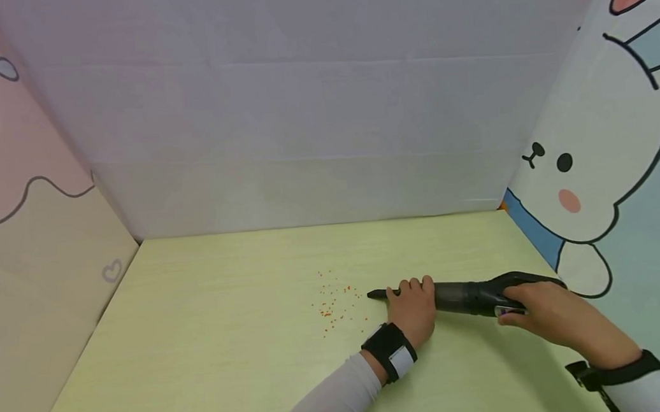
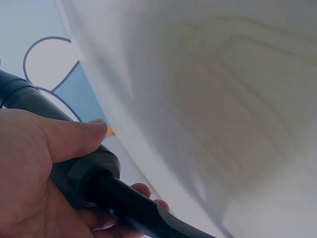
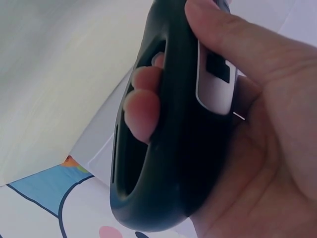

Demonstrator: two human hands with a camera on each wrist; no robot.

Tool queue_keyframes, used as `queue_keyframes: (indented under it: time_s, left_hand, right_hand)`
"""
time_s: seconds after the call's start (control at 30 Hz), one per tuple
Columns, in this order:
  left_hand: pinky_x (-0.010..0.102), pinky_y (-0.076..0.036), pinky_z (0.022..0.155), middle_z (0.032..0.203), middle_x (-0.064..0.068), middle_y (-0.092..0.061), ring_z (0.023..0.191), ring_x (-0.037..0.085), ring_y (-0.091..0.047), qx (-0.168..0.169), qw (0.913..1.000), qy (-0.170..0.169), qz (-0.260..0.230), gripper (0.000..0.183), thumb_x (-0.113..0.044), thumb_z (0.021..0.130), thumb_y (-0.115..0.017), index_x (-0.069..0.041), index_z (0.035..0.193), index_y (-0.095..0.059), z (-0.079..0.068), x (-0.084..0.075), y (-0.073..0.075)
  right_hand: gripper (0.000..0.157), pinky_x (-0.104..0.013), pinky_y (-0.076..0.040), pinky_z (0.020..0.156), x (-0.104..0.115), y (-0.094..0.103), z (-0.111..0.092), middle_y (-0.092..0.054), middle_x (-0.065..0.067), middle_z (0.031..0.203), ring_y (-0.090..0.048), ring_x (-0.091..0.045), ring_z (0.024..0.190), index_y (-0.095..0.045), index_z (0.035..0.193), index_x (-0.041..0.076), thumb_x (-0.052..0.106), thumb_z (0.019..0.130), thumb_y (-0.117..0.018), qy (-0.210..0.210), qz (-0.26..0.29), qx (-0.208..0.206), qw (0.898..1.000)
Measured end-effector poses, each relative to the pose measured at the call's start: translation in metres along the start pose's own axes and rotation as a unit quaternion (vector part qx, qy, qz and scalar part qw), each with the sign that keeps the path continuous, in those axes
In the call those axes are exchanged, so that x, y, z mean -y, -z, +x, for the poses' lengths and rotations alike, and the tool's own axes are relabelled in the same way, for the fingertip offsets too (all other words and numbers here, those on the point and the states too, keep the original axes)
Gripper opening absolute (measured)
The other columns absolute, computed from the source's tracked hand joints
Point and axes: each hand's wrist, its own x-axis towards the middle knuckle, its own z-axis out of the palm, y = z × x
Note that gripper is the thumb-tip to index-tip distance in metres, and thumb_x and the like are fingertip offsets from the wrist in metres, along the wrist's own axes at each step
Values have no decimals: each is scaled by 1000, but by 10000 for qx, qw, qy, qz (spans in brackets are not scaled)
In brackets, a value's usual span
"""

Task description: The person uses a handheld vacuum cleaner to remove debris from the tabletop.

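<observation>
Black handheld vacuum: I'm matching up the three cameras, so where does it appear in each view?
Head: the vacuum, right of centre.
Left wrist: nozzle at the bottom, barrel at left.
Right wrist: handle, centre, running off the top edge.
Shared landmark: the small orange patch beside the blue print.

Lt yellow tbl; orange bits, scattered

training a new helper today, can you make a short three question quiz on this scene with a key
1. True or false: the right hand grips the looped handle of the long black handheld vacuum.
2. Its narrow black nozzle points toward: A) the person B) the tiny orange specks C) the patterned right-hand wall
3. Which hand is nearer the nozzle tip?

Key: 1. True 2. B 3. The left hand
</observation>
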Motion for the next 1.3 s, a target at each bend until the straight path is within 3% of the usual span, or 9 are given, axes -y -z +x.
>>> queue_keyframes:
  time_s: [0.53,0.73,0.87,1.07,1.3]
  left_hand:
    - [43,-53,77,85,1,-57,86,20,-60,1,10000,-46,63,25,-34,91,-56,-15,106,-48,-5,-8,3]
    - [43,-53,76,85,1,-57,85,21,-60,-14,10000,-77,40,26,-34,90,-57,-15,106,-48,-8,-9,5]
    - [43,-53,77,87,1,-58,87,21,-60,27,10000,-80,12,26,-34,91,-55,-15,108,-48,-10,-10,6]
    - [44,-52,78,90,3,-58,90,22,-60,192,9997,-45,-135,30,-34,91,-55,-15,113,-48,-11,-10,2]
    - [44,-53,75,89,3,-60,88,22,-61,38,9999,-12,-130,31,-35,90,-58,-14,111,-49,-13,-10,1]
  right_hand:
    - [61,-41,-50,66,-4,3,-9,-67,-3,96,-63,-22,83,-66,103,8,60,73,-65,49,77,14,10000]
    - [52,-31,-41,58,-4,3,-10,-61,9,83,-54,-8,70,-64,95,15,62,73,-63,75,100,48,9999]
    - [58,-31,-40,58,-4,2,-11,-61,8,85,-54,-9,71,-65,97,14,66,72,-59,69,105,103,9999]
    - [48,-29,-34,57,-3,2,-10,-53,13,75,-45,-6,66,-61,90,19,65,74,-60,88,159,160,9997]
    - [46,-29,-38,57,-4,2,-8,-59,12,81,-50,-6,68,-64,95,17,59,74,-64,154,69,149,9997]
